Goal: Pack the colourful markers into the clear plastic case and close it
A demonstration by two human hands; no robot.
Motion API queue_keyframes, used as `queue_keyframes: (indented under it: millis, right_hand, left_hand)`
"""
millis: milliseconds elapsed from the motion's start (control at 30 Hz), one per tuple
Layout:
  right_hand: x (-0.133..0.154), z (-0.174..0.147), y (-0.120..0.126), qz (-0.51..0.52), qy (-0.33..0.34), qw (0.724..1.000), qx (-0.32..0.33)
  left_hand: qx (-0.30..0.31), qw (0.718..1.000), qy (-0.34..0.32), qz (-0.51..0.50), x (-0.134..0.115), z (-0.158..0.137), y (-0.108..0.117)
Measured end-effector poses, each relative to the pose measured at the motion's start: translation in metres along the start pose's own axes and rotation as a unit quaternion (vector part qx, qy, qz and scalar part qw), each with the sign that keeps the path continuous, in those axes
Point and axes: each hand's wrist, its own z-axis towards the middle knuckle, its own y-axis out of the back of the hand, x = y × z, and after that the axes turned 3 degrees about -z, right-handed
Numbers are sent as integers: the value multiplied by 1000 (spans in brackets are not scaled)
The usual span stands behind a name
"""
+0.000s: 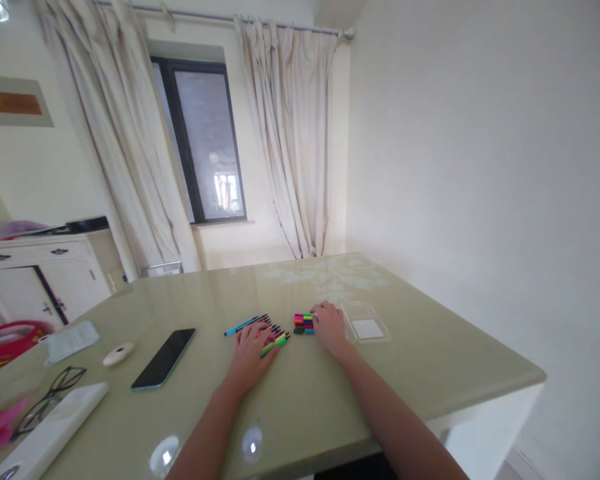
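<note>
Bench (405,360) spans the lower frame. At lower centre, the left hand (250,345) covers felt-tip pens (275,343), the right hand (330,325) touches short coloured pieces (303,324); whether either grip is closed, I cannot tell. Pens should be light, stiff, slick: take mid-barrel.

markers (241,325): smooth plastic | case (359,311): clear plastic | tabletop (300,400): smooth, glossy | curtains (297,120): matt cloth | phone (164,360): glossy

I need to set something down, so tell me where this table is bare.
Bare: between phone and left hand; beyond the pens; right of the clear case. Crowded: the pens and right hand; far left, around the glasses.
</note>
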Motion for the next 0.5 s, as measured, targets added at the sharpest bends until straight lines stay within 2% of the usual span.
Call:
queue_keyframes:
  millis: [133, 267, 400, 500]
  right_hand:
    - [8, 27, -3, -37, 30, 998, 35]
    - [18, 49, -8, -47, 30, 996, 70]
    - [22, 57, -9, -32, 31, 996, 78]
    - [19, 53, -7, -15, 27, 998, 58]
  left_hand:
    - [8, 1000, -11, -17, -3, 0, 4]
    - [7, 1000, -14, -18, -5, -2, 5]
    - [7, 1000, -11, -21, -3, -3, 4]
    - [5, 999, -17, -35, -2, -1, 3]
